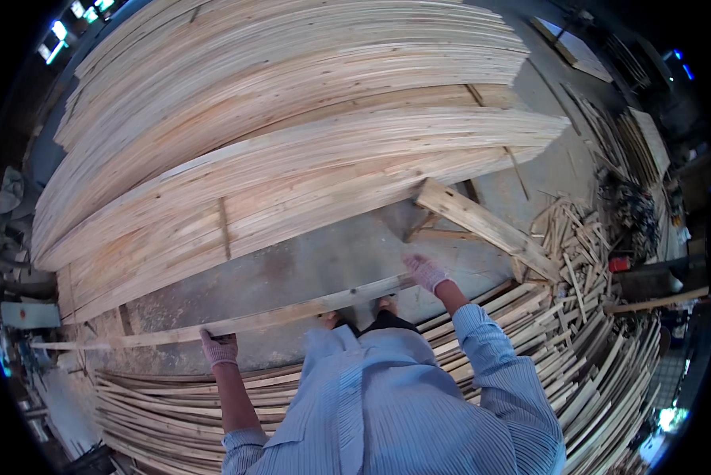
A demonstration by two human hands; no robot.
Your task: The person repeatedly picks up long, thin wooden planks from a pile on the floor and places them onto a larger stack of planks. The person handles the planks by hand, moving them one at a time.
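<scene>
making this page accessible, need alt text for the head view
The person's gloved left hand holds a long, narrow, pale wooden board, the gloved right hand at its right end; beyond lie broad stacks of pale wooden planks.

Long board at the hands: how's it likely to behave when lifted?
The board looks long and narrow, so it may flex. It reaches well past the left hand, so that end may dip. Its wood looks unpainted, so slipping seems unlikely.
</scene>
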